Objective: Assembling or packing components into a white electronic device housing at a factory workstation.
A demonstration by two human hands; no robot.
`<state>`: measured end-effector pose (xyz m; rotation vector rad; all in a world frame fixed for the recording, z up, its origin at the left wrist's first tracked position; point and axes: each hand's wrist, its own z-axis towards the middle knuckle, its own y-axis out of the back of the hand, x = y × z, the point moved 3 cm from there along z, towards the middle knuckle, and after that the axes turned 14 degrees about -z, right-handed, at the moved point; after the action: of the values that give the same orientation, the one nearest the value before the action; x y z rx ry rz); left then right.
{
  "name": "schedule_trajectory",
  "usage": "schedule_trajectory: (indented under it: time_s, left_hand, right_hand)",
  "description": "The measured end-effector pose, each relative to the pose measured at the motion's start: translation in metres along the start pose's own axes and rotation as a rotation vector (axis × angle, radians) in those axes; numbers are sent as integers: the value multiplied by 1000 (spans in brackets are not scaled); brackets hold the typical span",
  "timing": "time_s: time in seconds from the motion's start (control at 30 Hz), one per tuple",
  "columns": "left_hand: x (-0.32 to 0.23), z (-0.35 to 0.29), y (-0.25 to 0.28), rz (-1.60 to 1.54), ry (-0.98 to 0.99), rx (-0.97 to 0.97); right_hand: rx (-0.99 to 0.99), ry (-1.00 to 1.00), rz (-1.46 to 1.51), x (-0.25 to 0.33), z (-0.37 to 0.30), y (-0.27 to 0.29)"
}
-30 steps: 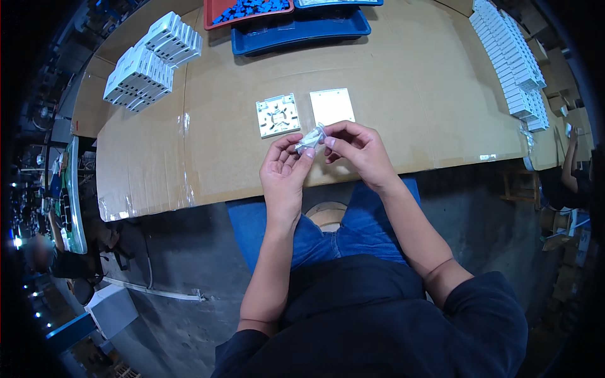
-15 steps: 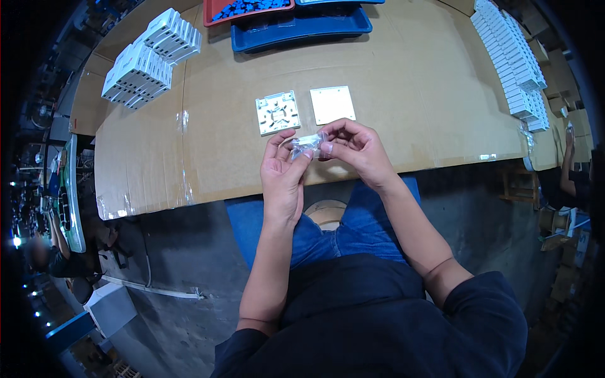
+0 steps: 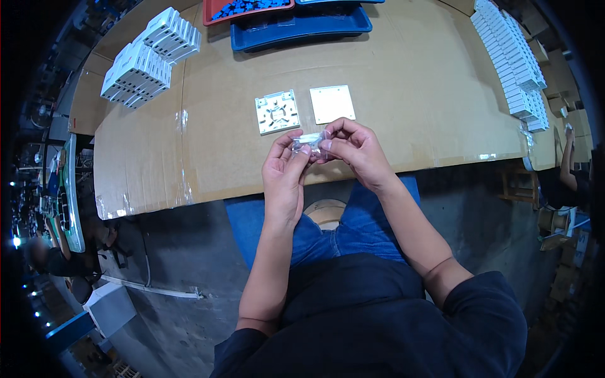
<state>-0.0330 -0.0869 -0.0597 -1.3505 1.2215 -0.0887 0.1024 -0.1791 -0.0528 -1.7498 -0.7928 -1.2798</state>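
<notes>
Both hands on one small clear plastic bag [image 3: 309, 141], centre of frame, just below the two white squares. Left hand [image 3: 283, 170] has its left end pinched between thumb and fingers; right hand [image 3: 360, 154] is clamped on the right end, thumb on the near face. Something whitish shows through the film, too small and glossy to tell what; can't see whether the bag is sealed or open either. Handling notes, my judgement: thin film like this slips and then gives all at once, so short, even finger force beats a hard yank. Grip the film, not the contents. Thumbs close together gives better control than pulling from the far ends. Bag looks to be over the near strip of the cardboard tabletop [image 3: 409, 94], close to its edge; working further up the frame would be safer, since loose bits could drop off toward the lap. White slotted base [image 3: 277, 113] at upper centre-left and flat white plate [image 3: 333, 104] just right of it lie apart, both clear of the fingers; good, don't drag a wrist across them. Blue tray [image 3: 252, 43] at top centre is well out of the way.
</notes>
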Motion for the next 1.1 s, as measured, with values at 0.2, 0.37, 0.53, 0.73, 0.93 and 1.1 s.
schedule_trajectory:
  time_s: [0.2, 0.37, 0.53, 0.73, 0.93, 1.1]
  left_hand:
    - [1, -3, 0, -16, 94, 43]
    - [2, -1, 4, -43, 81, 12]
    - [4, -2, -3, 27, 55, 7]
    - [5, 1, 4, 171, -32, -18]
    - [-5, 5, 7, 281, -207, -30]
    - [-11, -1, 5, 498, -303, -49]
  right_hand:
    - [25, 13, -48, 0, 0, -2]
    - [34, 13, -97, 0, 1, 1]
    - [-10, -64, -96, -2, 1, 4]
    - [-40, -18, -34, 0, 2, 6]
    - [-86, -94, -45, 0, 2, 9]
    - [-62, -28, -118, -2, 4, 8]
